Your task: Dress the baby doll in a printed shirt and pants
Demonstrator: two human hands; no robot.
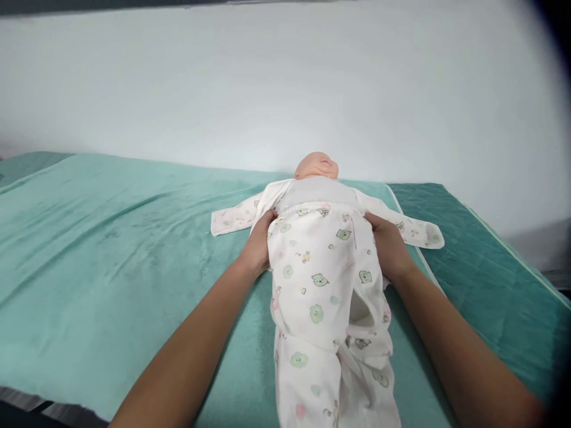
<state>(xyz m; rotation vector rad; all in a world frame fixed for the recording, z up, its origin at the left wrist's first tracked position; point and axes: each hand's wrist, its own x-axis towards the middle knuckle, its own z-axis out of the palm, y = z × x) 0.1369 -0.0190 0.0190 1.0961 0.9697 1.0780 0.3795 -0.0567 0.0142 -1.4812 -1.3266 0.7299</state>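
1. Read from the middle of the trousers (321, 261), the doll (317, 166) lies along the 12-to-6 line, its bald head at 12 and its clothed legs running down to 6, where the lower edge of view cuts them off.
2. The left hand (260, 245) is at 10 o'clock, its fingers grasping the side of the trousers at the waistband, thumb by the top edge. The other fingertips are hidden.
3. The right hand (391, 242) is at 2 o'clock, its fingers likewise grasping the opposite side of the waistband, with most of them out of sight behind the cloth.
4. The trousers are white with green and pink prints and cover the doll from the lower chest down. At about 4 o'clock an opening (361, 312) gapes in the cloth.
5. The top (234, 220), also white and printed, spreads its sleeves towards 10 and 2, both flat. Between them the chest is plain and pale.
6. Under the doll is a mint sheet (111, 267), wrinkled towards 9. A darker green cover (495, 267) shows at 3 o'clock, beyond the sheet's white edge.
7. A white wall (267, 89) stands at 12, behind the head.
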